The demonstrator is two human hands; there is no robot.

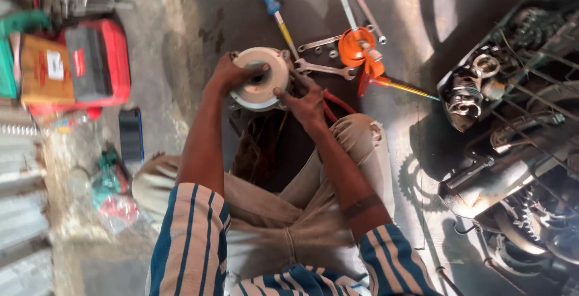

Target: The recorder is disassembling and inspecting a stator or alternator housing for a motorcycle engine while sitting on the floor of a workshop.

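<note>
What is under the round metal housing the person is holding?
Under the round metal housing, held by the left hand and right hand, dark cloth shows. The ground directly beneath is covered.

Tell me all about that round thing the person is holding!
The round metal part is pale grey, like a thick disc with a dark hole in its middle. It looks like cast metal, with its flat face up. The left hand grips its left edge; the right hand holds its right side, above the stained concrete floor.
</note>
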